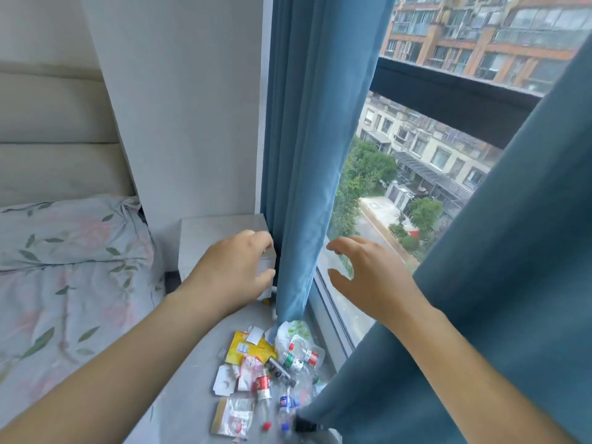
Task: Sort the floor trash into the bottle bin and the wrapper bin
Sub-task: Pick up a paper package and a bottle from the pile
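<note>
A heap of trash lies on the grey floor below both hands, beside the window. It holds a yellow wrapper (pixel 248 347), a clear wrapper with red print (pixel 234 418), a white blister card (pixel 226 379) and several clear plastic bottles, one with a red label (pixel 262 384) and one with a green label (pixel 291 360). My left hand (pixel 234 270) hovers above the floor in front of the nightstand, fingers curled and holding nothing. Right of the curtain, my right hand (pixel 365 274) is raised with fingers spread and empty. No bin is in view.
A grey nightstand (pixel 221 232) stands against the wall behind my left hand. A bed with a floral cover (pixel 64 283) fills the left. Blue curtains hang at the window, one in the middle (pixel 307 155) and one at the right (pixel 512 283), covering part of the heap.
</note>
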`<move>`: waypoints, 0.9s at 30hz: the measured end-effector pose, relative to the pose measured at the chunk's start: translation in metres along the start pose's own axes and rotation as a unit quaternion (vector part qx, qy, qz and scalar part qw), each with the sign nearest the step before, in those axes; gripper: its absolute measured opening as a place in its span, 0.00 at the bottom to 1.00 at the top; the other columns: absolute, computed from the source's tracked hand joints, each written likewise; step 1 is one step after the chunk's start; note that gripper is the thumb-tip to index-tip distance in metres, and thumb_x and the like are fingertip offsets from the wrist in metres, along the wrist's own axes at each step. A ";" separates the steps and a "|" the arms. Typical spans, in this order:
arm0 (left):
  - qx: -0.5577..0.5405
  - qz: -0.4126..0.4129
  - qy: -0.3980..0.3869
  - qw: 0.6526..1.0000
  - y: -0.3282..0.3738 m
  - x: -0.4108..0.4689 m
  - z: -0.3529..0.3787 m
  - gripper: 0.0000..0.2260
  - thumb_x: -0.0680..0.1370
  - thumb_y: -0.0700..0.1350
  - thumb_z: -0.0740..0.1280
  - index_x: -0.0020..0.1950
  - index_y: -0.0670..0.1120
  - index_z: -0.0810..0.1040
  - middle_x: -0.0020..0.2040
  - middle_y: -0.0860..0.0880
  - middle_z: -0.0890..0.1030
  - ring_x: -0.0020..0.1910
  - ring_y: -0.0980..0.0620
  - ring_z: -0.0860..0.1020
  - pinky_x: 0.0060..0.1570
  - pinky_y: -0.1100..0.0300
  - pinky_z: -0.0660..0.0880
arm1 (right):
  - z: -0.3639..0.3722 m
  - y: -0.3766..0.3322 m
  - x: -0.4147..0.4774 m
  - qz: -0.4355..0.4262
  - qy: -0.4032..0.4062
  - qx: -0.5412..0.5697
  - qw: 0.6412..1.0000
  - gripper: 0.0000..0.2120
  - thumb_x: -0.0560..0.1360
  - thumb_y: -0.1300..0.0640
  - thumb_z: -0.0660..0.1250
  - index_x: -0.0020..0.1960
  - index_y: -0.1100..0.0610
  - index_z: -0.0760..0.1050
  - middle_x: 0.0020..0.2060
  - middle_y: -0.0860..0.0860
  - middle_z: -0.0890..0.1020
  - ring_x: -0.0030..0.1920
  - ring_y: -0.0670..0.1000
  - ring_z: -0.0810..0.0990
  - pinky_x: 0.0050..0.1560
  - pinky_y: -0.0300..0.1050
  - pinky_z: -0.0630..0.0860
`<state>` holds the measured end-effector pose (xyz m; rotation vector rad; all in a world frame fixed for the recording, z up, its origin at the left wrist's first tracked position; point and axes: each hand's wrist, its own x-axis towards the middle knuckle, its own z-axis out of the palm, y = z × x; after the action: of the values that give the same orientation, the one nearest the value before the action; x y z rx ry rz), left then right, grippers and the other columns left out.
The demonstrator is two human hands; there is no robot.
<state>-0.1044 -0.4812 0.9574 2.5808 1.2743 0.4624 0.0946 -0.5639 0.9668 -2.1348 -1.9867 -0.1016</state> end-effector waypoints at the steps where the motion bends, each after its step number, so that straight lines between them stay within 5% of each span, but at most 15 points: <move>1: 0.003 -0.009 -0.013 1.000 -0.007 0.001 0.015 0.16 0.75 0.51 0.66 0.61 0.48 0.72 0.56 0.49 0.77 0.54 0.47 0.77 0.53 0.52 0.74 | 0.017 0.004 0.004 0.002 -0.016 0.001 1.000 0.18 0.77 0.50 0.63 0.66 0.50 0.71 0.57 0.47 0.79 0.56 0.51 0.78 0.51 0.48 0.77; 17: -0.005 -0.117 -0.156 0.981 -0.138 -0.011 0.363 0.14 0.76 0.49 0.65 0.58 0.46 0.73 0.56 0.47 0.77 0.55 0.45 0.76 0.53 0.52 0.73 | 0.398 0.071 0.001 0.010 -0.189 0.038 0.981 0.18 0.75 0.53 0.64 0.64 0.51 0.73 0.55 0.49 0.79 0.53 0.53 0.78 0.47 0.45 0.75; 27: 0.008 -0.115 -0.181 0.977 -0.245 -0.048 0.621 0.11 0.74 0.47 0.64 0.54 0.45 0.72 0.55 0.47 0.77 0.54 0.44 0.76 0.51 0.52 0.74 | 0.664 0.093 -0.037 0.008 -0.211 0.035 0.977 0.15 0.74 0.54 0.63 0.60 0.54 0.74 0.53 0.50 0.80 0.52 0.55 0.79 0.47 0.48 0.77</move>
<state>-0.0772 -0.4113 0.2920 2.3451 1.4147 -0.0606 0.1168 -0.4667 0.3023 -2.2698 -2.1467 0.4550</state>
